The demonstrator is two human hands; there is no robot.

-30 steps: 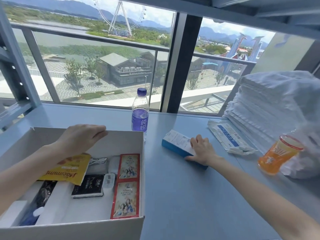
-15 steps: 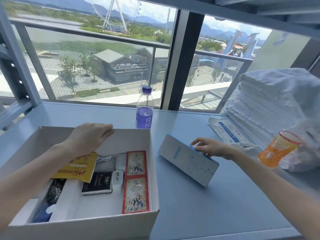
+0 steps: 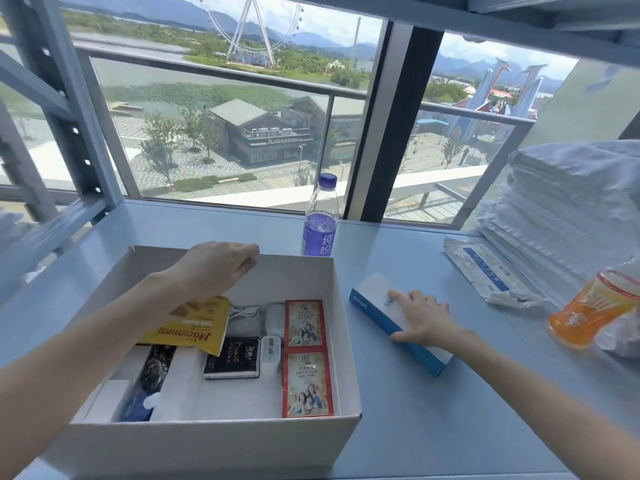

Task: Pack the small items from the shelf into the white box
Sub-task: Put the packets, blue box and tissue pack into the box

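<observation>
The white box (image 3: 341, 344) stands open on the blue shelf at the lower left. Inside lie a yellow snack packet (image 3: 194, 327), a black packet (image 3: 232, 358), two red cards (image 3: 306, 358) and several small white items. My left hand (image 3: 214, 268) grips the box's far rim. To the right of the box a long blue-and-white Anker box (image 3: 377, 299) lies flat on the shelf. My right hand (image 3: 420, 318) rests on top of it, fingers spread, thumb at its near side.
A purple-labelled water bottle (image 3: 320, 220) stands behind the white box. At the right are a flat sealed packet (image 3: 485, 268), an orange cup (image 3: 592, 310) lying on its side, a crumpled bag and a stack of white folded cloths (image 3: 568, 209). Window glass backs the shelf.
The Anker box, tilted up on its edge half a second ago, now lies flat again under my right hand. My left hand has stayed on the box's rim.
</observation>
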